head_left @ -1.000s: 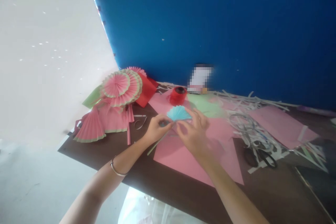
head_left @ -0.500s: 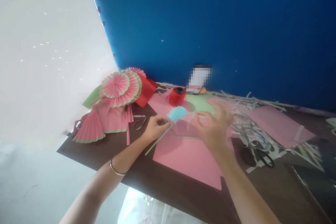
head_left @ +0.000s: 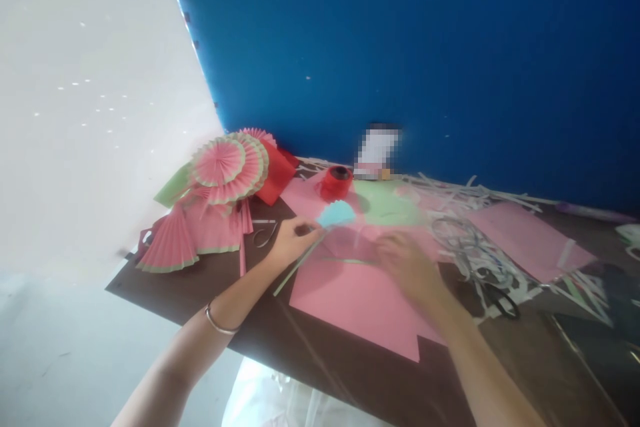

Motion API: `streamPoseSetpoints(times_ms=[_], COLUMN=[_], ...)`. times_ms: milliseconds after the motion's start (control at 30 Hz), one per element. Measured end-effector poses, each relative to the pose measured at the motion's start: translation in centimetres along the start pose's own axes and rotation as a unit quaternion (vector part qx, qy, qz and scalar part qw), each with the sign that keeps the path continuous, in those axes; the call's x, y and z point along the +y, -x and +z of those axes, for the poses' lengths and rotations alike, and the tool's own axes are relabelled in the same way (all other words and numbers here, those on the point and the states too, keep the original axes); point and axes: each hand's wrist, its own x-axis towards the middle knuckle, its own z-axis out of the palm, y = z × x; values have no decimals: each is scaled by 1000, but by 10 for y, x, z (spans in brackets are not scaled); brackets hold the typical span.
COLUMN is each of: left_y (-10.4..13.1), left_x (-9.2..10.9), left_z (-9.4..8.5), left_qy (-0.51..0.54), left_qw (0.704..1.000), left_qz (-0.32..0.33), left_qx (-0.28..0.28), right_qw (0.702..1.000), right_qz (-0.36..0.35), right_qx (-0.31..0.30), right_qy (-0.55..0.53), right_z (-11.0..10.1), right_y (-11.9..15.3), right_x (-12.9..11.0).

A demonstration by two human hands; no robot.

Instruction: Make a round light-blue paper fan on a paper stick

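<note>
My left hand [head_left: 289, 240] pinches the base of a small light-blue pleated paper fan [head_left: 337, 213] with a thin green strip [head_left: 295, 268] trailing down from it. My right hand [head_left: 407, 265] is blurred and hovers low over a pink paper sheet [head_left: 350, 300], close to a loose green strip [head_left: 350, 260]; whether it grips anything is unclear. Both hands are above the dark brown table [head_left: 210, 283].
Pink pleated rosettes with green rims [head_left: 227, 167] and folded fans [head_left: 170, 243] are piled at the left. A red ribbon spool [head_left: 337, 181], a green sheet [head_left: 387, 203], paper trimmings [head_left: 470, 250], black scissors [head_left: 495, 300] and another pink sheet [head_left: 530, 237] lie by the blue wall [head_left: 400, 47].
My right hand left the blue fan, swung right, then came down toward the pink sheet. My left hand kept its hold on the fan.
</note>
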Motion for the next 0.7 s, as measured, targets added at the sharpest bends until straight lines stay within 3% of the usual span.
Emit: streamPoseSetpoints(times_ms=[33,100,233,367,500,600,700], left_y=[0,-1,-2,-1,0,2,5], left_x=[0,0,-1,0,1,0,1], left_z=[-1,-2,-4,-3,-1,-1,-1], left_qy=[0,2,-7,-55,-103,-127,-156], left_qw=[1000,1000,1000,997,989,981,970], left_qz=[1,2,12,56,103,143,182], left_qx=[2,10,17,15,15,-2,-27], right_qw=[997,986,982,973,985,999,995], right_qz=[-40,-78,23,45,54,-15,-68], right_qx=[-64,-125,-166,-193,-120,-6,46], right_qy=[-35,-71,-82,-117,-115,-32,48], right_z=[8,22,33,17,-1,-8,-15], right_y=[-1,-3,-7,-6,-1,0,-2], right_x=[-15,-37,-50,-52,-59,-63,-67])
